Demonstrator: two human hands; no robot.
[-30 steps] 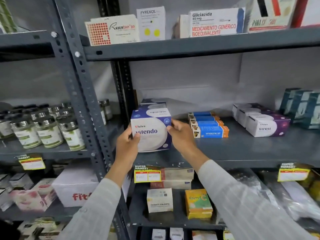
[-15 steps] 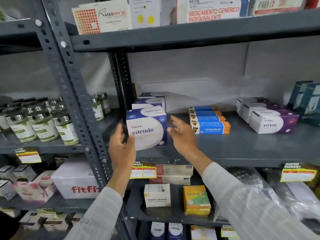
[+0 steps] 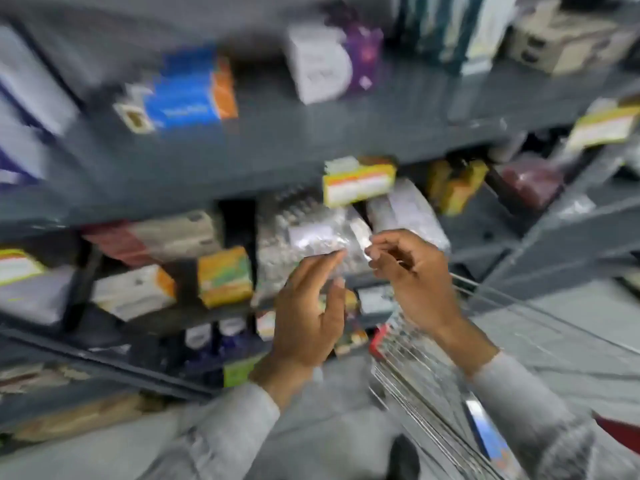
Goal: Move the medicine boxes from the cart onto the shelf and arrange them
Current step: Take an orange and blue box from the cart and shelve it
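The view is blurred by motion and looks down and to the right. My left hand (image 3: 308,317) and my right hand (image 3: 412,275) hang empty with fingers apart in front of the lower shelves, above the wire cart (image 3: 433,403). On the grey shelf (image 3: 277,157) stand blue-and-orange boxes (image 3: 187,95) and a white-and-purple box (image 3: 332,60). The white-and-blue box that I put down shows only as a blurred edge at the far left (image 3: 27,84). A blue box (image 3: 485,431) lies inside the cart.
Below the shelf lie clear bags of blister packs (image 3: 304,237), a yellow-green box (image 3: 225,275) and white-orange boxes (image 3: 135,292). Yellow price tags (image 3: 360,181) hang on the shelf edge. Dark teal boxes (image 3: 436,26) stand at the upper right. Grey floor (image 3: 346,438) lies underneath.
Both hands let go of the white-and-blue box on the shelf and dropped down toward the cart. The view swung down and right.
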